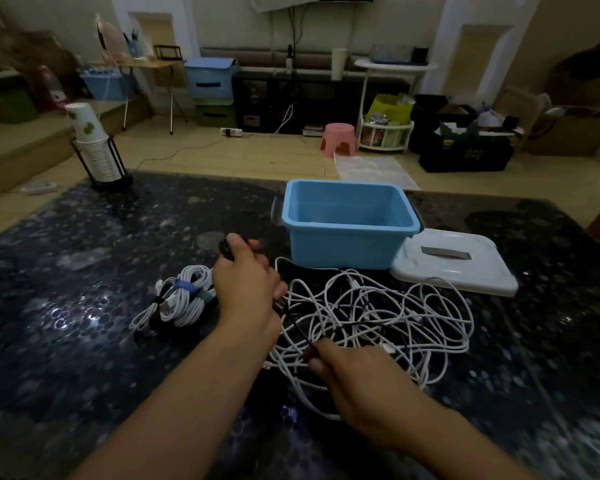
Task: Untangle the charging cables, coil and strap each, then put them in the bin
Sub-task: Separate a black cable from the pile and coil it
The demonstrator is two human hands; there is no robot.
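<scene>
Right hand [357,379] pinches a black cable [300,332] running toward eleven o'clock into the left hand [246,282], which grips its coil.

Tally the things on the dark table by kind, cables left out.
Blue bin: 1
White lid: 1
Cup holder with stacked paper cups: 1
Total: 3

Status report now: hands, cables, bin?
Left hand and right hand grip one black cable. White tangle remains. Bin open, lid beside.
</scene>
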